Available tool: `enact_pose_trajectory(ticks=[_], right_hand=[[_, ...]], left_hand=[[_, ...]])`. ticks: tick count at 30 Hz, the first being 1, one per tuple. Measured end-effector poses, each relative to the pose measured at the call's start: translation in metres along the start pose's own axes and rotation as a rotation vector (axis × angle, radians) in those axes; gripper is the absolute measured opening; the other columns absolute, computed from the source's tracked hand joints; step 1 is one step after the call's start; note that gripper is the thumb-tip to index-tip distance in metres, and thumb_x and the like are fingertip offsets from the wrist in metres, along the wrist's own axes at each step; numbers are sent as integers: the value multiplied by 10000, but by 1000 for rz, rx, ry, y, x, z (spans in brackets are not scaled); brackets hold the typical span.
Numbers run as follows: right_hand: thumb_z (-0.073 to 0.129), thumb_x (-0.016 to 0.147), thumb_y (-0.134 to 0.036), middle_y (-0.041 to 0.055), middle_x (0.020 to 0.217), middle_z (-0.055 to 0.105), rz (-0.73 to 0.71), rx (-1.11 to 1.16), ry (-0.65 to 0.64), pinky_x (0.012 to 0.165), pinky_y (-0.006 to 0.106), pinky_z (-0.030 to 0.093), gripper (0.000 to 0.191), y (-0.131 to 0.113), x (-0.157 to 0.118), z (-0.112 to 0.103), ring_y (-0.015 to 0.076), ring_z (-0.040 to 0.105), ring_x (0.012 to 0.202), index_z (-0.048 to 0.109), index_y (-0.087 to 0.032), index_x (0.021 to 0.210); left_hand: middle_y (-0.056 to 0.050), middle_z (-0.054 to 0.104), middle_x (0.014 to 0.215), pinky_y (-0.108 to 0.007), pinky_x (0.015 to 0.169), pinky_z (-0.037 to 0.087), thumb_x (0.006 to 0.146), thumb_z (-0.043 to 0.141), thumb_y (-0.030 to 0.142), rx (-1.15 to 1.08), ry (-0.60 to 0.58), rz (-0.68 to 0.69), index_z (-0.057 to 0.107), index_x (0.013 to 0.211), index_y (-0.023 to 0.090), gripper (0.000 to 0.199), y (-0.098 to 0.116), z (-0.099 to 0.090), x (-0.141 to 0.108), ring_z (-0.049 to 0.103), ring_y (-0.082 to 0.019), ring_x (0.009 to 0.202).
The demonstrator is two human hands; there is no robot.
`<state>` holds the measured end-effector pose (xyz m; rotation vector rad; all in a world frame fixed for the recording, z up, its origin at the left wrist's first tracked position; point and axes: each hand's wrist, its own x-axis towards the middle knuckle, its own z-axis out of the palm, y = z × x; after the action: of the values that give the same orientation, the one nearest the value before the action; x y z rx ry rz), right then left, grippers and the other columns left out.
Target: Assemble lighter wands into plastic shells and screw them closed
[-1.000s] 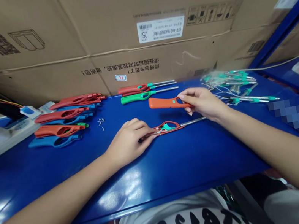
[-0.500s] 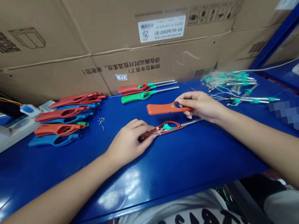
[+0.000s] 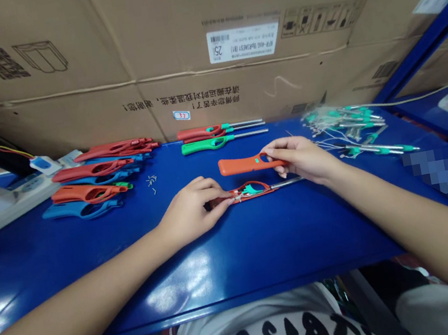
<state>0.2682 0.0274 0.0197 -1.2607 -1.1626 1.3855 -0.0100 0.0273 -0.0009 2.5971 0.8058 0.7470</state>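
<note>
On the blue table lies an opened orange lighter half, with a teal trigger and a metal tube pointing right. My left hand pinches its handle end, which the fingers partly cover. Just behind and above it, my right hand holds an orange shell half by its looped end, the handle pointing left. A small teal patch shows near the loop. The two orange pieces are apart.
Lighter shells in red, orange and blue lie at the left beside a power strip. Small screws are scattered nearby. Lighters with tubes lie at the back; wired metal tubes are piled right. A cardboard box stands behind.
The orange shell half in my right hand has shifted slightly left and down. My left fingers have moved a little on the handle end of the lighter half.
</note>
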Motion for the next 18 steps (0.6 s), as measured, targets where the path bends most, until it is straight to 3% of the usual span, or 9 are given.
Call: enact_pose_trajectory(ticks=[5, 12, 18], right_hand=[[755, 794, -205, 6, 746, 668, 8, -22, -62, 452, 215, 513, 133, -2, -2, 0, 64, 526, 474, 742, -184, 925], [711, 839, -225, -15, 683, 650, 86, -59, -217, 555, 238, 560, 353, -6, -7, 0, 103, 614, 558, 670, -205, 1189], [711, 825, -261, -17, 702, 654, 83, -140, -293, 549, 250, 501, 460, -6, -10, 1, 120, 618, 566, 612, -204, 1270]], left_hand=[[-48, 710, 915, -331, 783, 513, 943, 639, 293, -55, 1, -37, 775, 1034, 214, 182, 1, -1, 1, 635, -177, 839], [-42, 706, 929, -317, 760, 516, 940, 633, 292, -82, -12, -74, 771, 1046, 234, 183, 0, 1, 1, 636, -170, 841], [-33, 704, 925, -293, 715, 516, 894, 684, 331, -86, 41, -100, 722, 1081, 206, 228, 3, 1, 2, 628, -152, 778]])
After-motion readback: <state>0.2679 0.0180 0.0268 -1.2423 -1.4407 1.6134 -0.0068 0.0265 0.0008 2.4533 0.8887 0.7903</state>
